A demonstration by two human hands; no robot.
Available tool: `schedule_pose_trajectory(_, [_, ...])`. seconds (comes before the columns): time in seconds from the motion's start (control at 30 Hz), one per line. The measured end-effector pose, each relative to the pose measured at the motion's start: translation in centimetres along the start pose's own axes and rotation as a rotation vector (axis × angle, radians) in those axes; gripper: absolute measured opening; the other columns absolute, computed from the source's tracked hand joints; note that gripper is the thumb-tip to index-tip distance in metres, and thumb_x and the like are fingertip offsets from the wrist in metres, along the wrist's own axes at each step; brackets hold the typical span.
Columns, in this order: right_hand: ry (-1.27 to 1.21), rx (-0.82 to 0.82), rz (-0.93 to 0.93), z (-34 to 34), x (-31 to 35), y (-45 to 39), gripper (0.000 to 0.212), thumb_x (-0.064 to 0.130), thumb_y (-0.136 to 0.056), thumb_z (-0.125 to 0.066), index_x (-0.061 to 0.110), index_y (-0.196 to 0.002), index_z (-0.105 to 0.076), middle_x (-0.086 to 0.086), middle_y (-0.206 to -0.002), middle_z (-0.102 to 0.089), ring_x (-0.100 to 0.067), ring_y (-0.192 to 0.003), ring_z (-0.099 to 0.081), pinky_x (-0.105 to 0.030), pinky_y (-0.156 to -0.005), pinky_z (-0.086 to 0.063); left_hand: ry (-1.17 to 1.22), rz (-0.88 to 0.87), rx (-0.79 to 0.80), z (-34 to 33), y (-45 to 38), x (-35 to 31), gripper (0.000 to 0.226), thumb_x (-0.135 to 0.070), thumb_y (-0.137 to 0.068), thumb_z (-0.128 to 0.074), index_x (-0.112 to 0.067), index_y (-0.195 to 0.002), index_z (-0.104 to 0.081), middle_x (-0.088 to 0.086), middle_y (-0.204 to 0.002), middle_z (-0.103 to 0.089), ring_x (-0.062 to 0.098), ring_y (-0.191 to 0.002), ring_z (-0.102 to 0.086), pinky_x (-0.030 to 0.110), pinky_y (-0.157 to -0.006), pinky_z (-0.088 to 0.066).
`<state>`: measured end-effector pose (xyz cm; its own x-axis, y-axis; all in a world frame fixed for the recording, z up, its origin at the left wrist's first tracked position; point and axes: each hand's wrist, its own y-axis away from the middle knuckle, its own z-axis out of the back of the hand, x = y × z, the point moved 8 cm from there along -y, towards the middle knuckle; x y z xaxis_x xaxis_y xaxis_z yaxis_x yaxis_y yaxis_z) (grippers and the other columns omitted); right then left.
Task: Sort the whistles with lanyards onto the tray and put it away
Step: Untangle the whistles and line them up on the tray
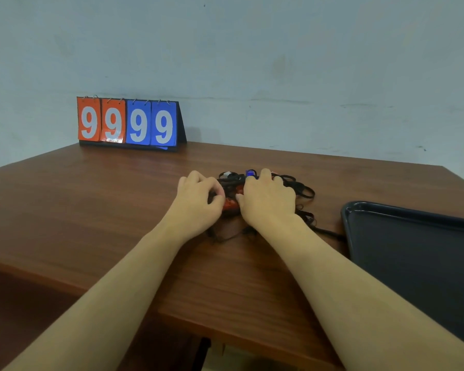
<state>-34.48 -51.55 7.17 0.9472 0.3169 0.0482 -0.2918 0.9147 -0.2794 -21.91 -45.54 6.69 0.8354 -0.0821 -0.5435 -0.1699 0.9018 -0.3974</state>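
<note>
A tangled heap of whistles with black lanyards [300, 188] lies on the brown table [118, 199], just left of the dark tray [413, 253]. A red whistle [230, 203] shows between my hands, a blue whistle [250, 173] and a white one [227, 174] at the far side. My left hand [198, 202] has its fingers curled into the left side of the heap, pinching lanyard cord. My right hand [268, 199] lies over the middle of the heap with fingers bent down into it, hiding much of it.
A flip scoreboard [129, 121] reading 9999 in orange and blue stands at the table's back left against the wall. The table's near edge runs diagonally below my forearms. The tray sits at the right side, partly out of frame.
</note>
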Motion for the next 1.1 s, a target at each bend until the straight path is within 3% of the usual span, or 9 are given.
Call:
schedule_pose_trajectory(0.13, [-0.025,-0.022,0.006,0.1,0.0,0.0,0.046,0.05,-0.098,-0.057,0.016,-0.128,-0.06,-0.012,-0.134,-0.051,-0.034,-0.119,-0.055,-0.049,-0.092,-0.053,-0.011,-0.001,0.016,-0.2,-0.1,0.0,0.008,-0.034,-0.095,-0.056,-0.028,-0.1,-0.058,-0.01,-0.103,-0.047,0.012,-0.107,-0.041,0.025,-0.083,-0.036])
schedule_pose_trajectory(0.3, [-0.129,0.029,-0.056,-0.7,-0.6,-0.6,0.05,0.062,-0.096,-0.051,0.019,-0.118,-0.066,-0.009,-0.128,-0.054,-0.032,-0.112,-0.058,-0.049,-0.09,-0.052,-0.123,-0.084,0.029,-0.5,0.0,0.2,0.025,-0.052,-0.088,-0.064,-0.031,-0.096,-0.053,-0.011,-0.099,-0.049,0.012,-0.099,-0.045,0.029,-0.084,-0.045])
schedule_pose_trajectory(0.5, [-0.163,-0.001,-0.065,-0.6,-0.9,-0.9,0.045,0.061,-0.093,-0.057,0.025,-0.117,-0.068,-0.006,-0.121,-0.055,-0.029,-0.104,-0.062,-0.05,-0.088,-0.054,-0.133,-0.092,0.07,-0.9,-0.4,0.3,0.029,-0.052,-0.088,-0.065,-0.032,-0.107,-0.058,-0.013,-0.098,-0.056,0.009,-0.096,-0.051,0.027,-0.078,-0.048])
schedule_pose_trajectory(0.73, [-0.134,0.031,-0.07,-0.6,-1.0,-1.3,0.056,0.071,-0.089,-0.053,0.025,-0.117,-0.069,-0.005,-0.12,-0.057,-0.029,-0.099,-0.063,-0.049,-0.087,-0.053,-0.229,-0.186,0.061,-0.9,-0.1,-0.8,0.016,-0.045,-0.093,-0.061,-0.03,-0.097,-0.057,-0.011,-0.095,-0.055,0.01,-0.091,-0.05,0.033,-0.083,-0.05])
schedule_pose_trajectory(0.97, [-0.145,0.055,-0.084,0.0,-0.6,-1.7,0.048,0.053,-0.091,-0.062,0.019,-0.125,-0.06,-0.007,-0.125,-0.053,-0.031,-0.102,-0.063,-0.051,-0.09,-0.053,-0.178,-0.154,0.008,-0.3,-0.3,0.0,0.018,-0.049,-0.093,-0.06,-0.032,-0.096,-0.061,-0.014,-0.091,-0.057,0.004,-0.086,-0.053,0.026,-0.073,-0.049])
schedule_pose_trajectory(1.1, [-0.197,0.106,-0.099,-0.1,-0.9,-2.3,0.048,0.053,-0.09,-0.061,0.017,-0.121,-0.059,-0.008,-0.123,-0.053,-0.031,-0.1,-0.062,-0.049,-0.087,-0.055,-0.133,-0.176,-0.049,0.3,-0.2,-0.3,0.017,-0.044,-0.097,-0.057,-0.028,-0.103,-0.062,-0.013,-0.093,-0.057,0.004,-0.085,-0.054,0.022,-0.073,-0.047])
